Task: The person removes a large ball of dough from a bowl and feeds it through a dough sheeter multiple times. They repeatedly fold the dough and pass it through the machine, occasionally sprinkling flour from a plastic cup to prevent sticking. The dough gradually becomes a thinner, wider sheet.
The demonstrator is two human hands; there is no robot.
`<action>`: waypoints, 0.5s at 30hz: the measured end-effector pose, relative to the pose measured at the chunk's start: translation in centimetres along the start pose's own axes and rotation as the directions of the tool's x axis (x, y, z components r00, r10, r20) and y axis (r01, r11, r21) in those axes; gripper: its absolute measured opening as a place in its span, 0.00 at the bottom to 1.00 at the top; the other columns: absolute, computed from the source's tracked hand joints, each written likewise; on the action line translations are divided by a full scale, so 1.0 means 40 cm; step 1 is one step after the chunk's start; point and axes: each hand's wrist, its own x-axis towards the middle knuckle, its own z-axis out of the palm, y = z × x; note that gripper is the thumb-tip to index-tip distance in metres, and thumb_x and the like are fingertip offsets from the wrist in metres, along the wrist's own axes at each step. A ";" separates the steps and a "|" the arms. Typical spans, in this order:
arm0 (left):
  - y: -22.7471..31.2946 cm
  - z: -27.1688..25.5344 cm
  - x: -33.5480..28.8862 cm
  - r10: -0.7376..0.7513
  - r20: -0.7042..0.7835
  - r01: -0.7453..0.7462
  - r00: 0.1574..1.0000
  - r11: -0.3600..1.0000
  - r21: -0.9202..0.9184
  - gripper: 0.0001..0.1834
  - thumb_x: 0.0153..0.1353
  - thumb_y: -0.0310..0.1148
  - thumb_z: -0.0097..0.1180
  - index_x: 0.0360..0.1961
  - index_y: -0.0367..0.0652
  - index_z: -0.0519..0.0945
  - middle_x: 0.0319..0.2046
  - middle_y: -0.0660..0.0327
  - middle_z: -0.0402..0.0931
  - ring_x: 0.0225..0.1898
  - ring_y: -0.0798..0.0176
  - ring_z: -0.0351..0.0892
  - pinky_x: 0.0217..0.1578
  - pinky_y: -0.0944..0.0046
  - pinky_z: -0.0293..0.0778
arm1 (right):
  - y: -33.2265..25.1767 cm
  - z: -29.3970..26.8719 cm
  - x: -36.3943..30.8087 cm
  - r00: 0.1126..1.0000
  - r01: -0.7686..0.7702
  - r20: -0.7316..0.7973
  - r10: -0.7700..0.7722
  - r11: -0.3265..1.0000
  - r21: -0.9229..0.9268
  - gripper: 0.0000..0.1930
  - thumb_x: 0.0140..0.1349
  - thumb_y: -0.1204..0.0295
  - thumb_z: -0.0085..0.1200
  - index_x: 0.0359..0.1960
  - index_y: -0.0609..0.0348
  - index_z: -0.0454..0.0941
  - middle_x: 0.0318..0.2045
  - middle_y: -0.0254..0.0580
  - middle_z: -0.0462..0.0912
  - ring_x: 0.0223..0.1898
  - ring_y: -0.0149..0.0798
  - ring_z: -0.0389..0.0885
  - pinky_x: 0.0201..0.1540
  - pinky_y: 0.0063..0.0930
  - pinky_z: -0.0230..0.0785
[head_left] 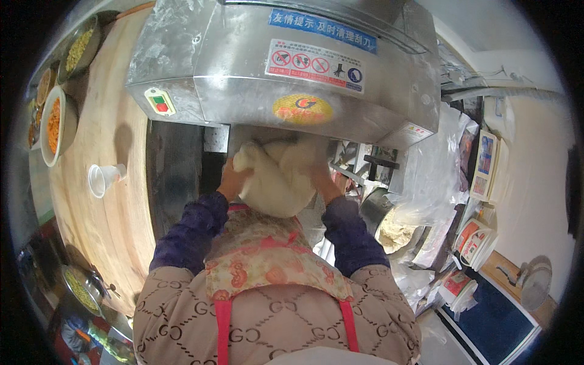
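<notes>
A large pale piece of dough (pixel 277 185) hangs folded at the front of a steel dough-rolling machine (pixel 237 97), below its hood. My left hand (pixel 235 180) grips the dough's left side, its fingertips partly lost against the dough. On the opposite side my right hand (pixel 322 181) holds the dough too, smeared by motion and dusted pale. The dough's upper end goes in under the hood, where the rollers are hidden. A green and red switch (pixel 160 101) sits on the machine's left front.
At left a wooden table (pixel 109 225) carries a clear plastic cup (pixel 104 179) and a white bowl of shredded orange food (pixel 55 125). To the right stand a metal pot with pale contents (pixel 395 231), plastic sheeting (pixel 435 176) and white buckets (pixel 474 243).
</notes>
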 end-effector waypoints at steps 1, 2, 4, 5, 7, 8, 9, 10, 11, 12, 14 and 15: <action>0.018 0.003 -0.020 -0.049 0.037 0.053 0.998 0.990 -0.129 0.34 0.54 0.23 0.64 0.62 0.40 0.65 0.49 0.54 0.75 0.47 0.55 0.79 0.46 0.56 0.79 | -0.005 0.002 -0.034 1.000 0.026 -0.014 -0.026 0.998 -0.055 0.36 0.44 0.64 0.71 0.57 0.62 0.72 0.49 0.51 0.80 0.49 0.46 0.79 0.50 0.36 0.73; 0.036 0.006 -0.042 -0.049 0.043 0.054 0.998 0.991 -0.124 0.33 0.54 0.22 0.63 0.61 0.39 0.65 0.49 0.54 0.75 0.47 0.55 0.79 0.46 0.56 0.79 | -0.017 0.001 -0.068 0.999 -0.041 -0.027 0.038 0.992 -0.123 0.37 0.44 0.64 0.71 0.58 0.62 0.72 0.49 0.51 0.81 0.49 0.46 0.79 0.50 0.36 0.73; 0.070 0.021 -0.091 -0.040 0.072 0.049 0.997 0.991 -0.127 0.33 0.53 0.19 0.61 0.61 0.39 0.65 0.49 0.55 0.76 0.47 0.55 0.79 0.47 0.56 0.79 | -0.061 -0.011 -0.139 0.999 0.000 -0.051 -0.009 0.986 -0.164 0.36 0.44 0.64 0.71 0.57 0.62 0.72 0.49 0.52 0.81 0.49 0.47 0.80 0.51 0.36 0.73; 0.089 0.027 -0.116 -0.020 0.086 0.031 0.996 0.991 -0.131 0.32 0.53 0.20 0.60 0.61 0.39 0.66 0.49 0.55 0.76 0.47 0.55 0.79 0.48 0.56 0.79 | -0.092 -0.020 -0.172 0.995 -0.085 -0.061 0.073 0.973 -0.213 0.36 0.44 0.64 0.71 0.57 0.61 0.72 0.49 0.52 0.81 0.49 0.48 0.80 0.51 0.37 0.73; 0.130 0.034 -0.175 -0.023 0.089 0.034 0.996 0.991 -0.133 0.32 0.53 0.20 0.60 0.60 0.39 0.66 0.49 0.55 0.76 0.47 0.56 0.79 0.49 0.56 0.79 | -0.161 -0.062 -0.234 0.982 -0.180 -0.086 0.167 0.966 -0.185 0.35 0.43 0.65 0.71 0.56 0.61 0.74 0.49 0.50 0.81 0.49 0.46 0.80 0.51 0.36 0.73; 0.156 0.036 -0.202 0.035 0.105 -0.021 0.994 0.991 -0.132 0.28 0.52 0.22 0.61 0.56 0.38 0.69 0.46 0.55 0.77 0.45 0.57 0.80 0.46 0.57 0.79 | -0.196 -0.076 -0.263 0.982 -0.181 -0.085 0.169 0.972 -0.152 0.34 0.43 0.66 0.72 0.55 0.60 0.74 0.48 0.50 0.82 0.49 0.46 0.80 0.51 0.35 0.73; 0.185 0.039 -0.233 0.070 0.111 -0.056 0.991 0.991 -0.122 0.25 0.50 0.24 0.62 0.51 0.38 0.72 0.44 0.56 0.78 0.43 0.59 0.80 0.44 0.59 0.78 | -0.229 -0.083 -0.282 0.982 -0.168 -0.114 0.153 0.977 -0.130 0.34 0.43 0.67 0.72 0.54 0.61 0.74 0.48 0.48 0.81 0.48 0.42 0.80 0.50 0.34 0.73; 0.221 0.040 -0.264 0.107 0.134 -0.091 0.985 0.988 -0.124 0.22 0.49 0.26 0.64 0.47 0.38 0.75 0.42 0.57 0.78 0.42 0.61 0.80 0.41 0.61 0.78 | -0.261 -0.098 -0.296 0.988 -0.068 -0.141 0.055 0.994 -0.084 0.33 0.42 0.69 0.72 0.53 0.62 0.74 0.48 0.46 0.81 0.48 0.37 0.80 0.49 0.32 0.73; 0.261 0.041 -0.295 0.183 0.150 -0.183 0.972 0.983 -0.014 0.22 0.48 0.26 0.64 0.46 0.39 0.75 0.41 0.58 0.78 0.41 0.63 0.79 0.41 0.62 0.77 | -0.291 -0.115 -0.305 0.983 -0.046 -0.178 0.039 0.998 -0.032 0.32 0.42 0.71 0.72 0.52 0.63 0.74 0.48 0.44 0.81 0.47 0.33 0.80 0.48 0.30 0.74; 0.303 0.042 -0.328 0.258 0.187 -0.276 0.948 0.958 0.077 0.22 0.47 0.26 0.65 0.45 0.39 0.75 0.41 0.59 0.78 0.41 0.64 0.78 0.42 0.63 0.76 | -0.323 -0.146 -0.320 0.978 0.099 -0.174 -0.112 0.992 -0.083 0.32 0.43 0.71 0.72 0.53 0.63 0.74 0.48 0.46 0.81 0.48 0.36 0.80 0.49 0.32 0.74; 0.390 0.048 -0.395 0.408 0.255 -0.457 0.876 0.873 0.170 0.22 0.45 0.26 0.66 0.44 0.39 0.75 0.39 0.61 0.77 0.40 0.65 0.77 0.42 0.65 0.74 | -0.394 -0.204 -0.357 0.950 0.233 -0.169 -0.261 0.958 -0.166 0.32 0.44 0.71 0.72 0.54 0.62 0.75 0.48 0.49 0.81 0.50 0.42 0.81 0.51 0.35 0.74; 0.434 0.051 -0.429 0.487 0.279 -0.542 0.828 0.822 0.173 0.22 0.45 0.26 0.66 0.43 0.39 0.75 0.38 0.62 0.76 0.40 0.66 0.76 0.42 0.66 0.73 | -0.436 -0.208 -0.367 0.928 0.298 -0.271 -0.257 0.946 0.125 0.30 0.46 0.69 0.72 0.52 0.64 0.76 0.50 0.49 0.81 0.52 0.43 0.79 0.54 0.36 0.73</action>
